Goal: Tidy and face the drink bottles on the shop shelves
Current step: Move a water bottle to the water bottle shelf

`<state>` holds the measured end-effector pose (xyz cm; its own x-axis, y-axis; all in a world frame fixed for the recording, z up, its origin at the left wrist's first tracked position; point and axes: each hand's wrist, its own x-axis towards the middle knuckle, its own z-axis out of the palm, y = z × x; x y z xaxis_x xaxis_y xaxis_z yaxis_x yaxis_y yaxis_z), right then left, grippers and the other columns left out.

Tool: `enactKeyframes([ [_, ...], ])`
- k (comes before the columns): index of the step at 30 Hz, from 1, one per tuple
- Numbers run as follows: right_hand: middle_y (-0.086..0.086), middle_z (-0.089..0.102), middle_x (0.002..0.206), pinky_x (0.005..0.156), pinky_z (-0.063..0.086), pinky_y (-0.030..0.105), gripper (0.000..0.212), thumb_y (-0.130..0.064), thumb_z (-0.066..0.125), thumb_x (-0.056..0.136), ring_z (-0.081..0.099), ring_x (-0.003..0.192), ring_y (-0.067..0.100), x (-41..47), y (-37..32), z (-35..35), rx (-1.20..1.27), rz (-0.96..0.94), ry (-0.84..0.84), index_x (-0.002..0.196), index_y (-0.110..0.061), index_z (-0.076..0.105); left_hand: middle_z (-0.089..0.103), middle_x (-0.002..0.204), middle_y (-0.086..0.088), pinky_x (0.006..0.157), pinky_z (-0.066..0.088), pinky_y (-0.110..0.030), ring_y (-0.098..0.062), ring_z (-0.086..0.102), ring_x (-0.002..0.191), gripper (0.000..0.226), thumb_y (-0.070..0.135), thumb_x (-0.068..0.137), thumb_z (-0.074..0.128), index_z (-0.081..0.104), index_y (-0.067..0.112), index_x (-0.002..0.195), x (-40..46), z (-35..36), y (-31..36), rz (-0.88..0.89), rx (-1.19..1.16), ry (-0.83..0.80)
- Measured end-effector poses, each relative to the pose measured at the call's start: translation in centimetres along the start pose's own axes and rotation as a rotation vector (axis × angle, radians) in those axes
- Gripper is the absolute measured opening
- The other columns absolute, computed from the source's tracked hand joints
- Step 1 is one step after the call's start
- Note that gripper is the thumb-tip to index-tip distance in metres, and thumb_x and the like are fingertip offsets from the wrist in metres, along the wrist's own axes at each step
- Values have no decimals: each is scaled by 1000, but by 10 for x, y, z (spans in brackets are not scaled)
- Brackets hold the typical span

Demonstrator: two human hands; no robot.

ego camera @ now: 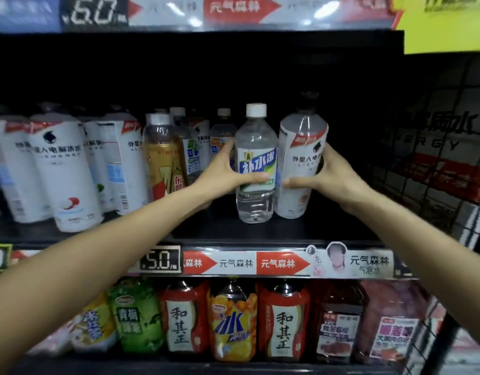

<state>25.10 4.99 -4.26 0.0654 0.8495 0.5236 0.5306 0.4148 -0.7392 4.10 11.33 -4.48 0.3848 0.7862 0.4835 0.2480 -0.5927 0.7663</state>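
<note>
Left hand: the left hand (224,169) is wrapped round the clear water bottle (256,163), thumb across its blue-and-green label
Right hand: the right hand (331,174) is wrapped round the white-sleeved electrolyte bottle (301,163), thumb low on the front
Position: both bottles are held upright, side by side and touching, on the middle shelf (260,231)
Left of them: white-sleeved bottles (63,171) and a yellow-labelled bottle (163,161) are stood crowded together
Below: red-labelled bottles (183,320) are ranged under the price strip (260,263)

Both bare forearms reach forward and upward, converging. Left hand (224,169) and right hand (329,174) — fingers curled, thumbs pointing inward — each grip a separate bottle.
</note>
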Motion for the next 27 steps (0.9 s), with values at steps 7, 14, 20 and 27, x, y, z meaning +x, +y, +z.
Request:
enactKeyframes([
  [7,-21,61,101,76,43,3,73,-5,88,61,57,89,-19,-48,-47,11,79,103,125,124,-14,50,47,135,16,109,36,-28,-2,45,125,97,36,55,89,36,33,137,-42,-23,46,-149,-13,-33],
  [14,-17,61,110,80,42,4,76,-15,89,59,56,98,-15,-83,-171,-18,176,226,236,125,-18,50,50,123,39,97,35,-7,14,45,119,85,34,55,88,40,42,125,-75,-74,151,-106,-23,-123],
  [20,-11,64,106,73,47,8,73,-17,88,62,60,94,-9,-82,-276,-69,152,300,172,120,-23,46,54,129,24,103,45,-34,0,52,121,89,57,54,85,35,57,128,-86,-123,247,-145,-33,-201],
  [27,-11,62,113,79,54,21,68,-22,84,67,61,101,-3,-45,-344,-90,176,234,139,120,-20,41,61,113,17,94,52,-42,-8,61,106,89,65,49,83,44,34,123,-79,-165,298,-202,-23,-7],
])
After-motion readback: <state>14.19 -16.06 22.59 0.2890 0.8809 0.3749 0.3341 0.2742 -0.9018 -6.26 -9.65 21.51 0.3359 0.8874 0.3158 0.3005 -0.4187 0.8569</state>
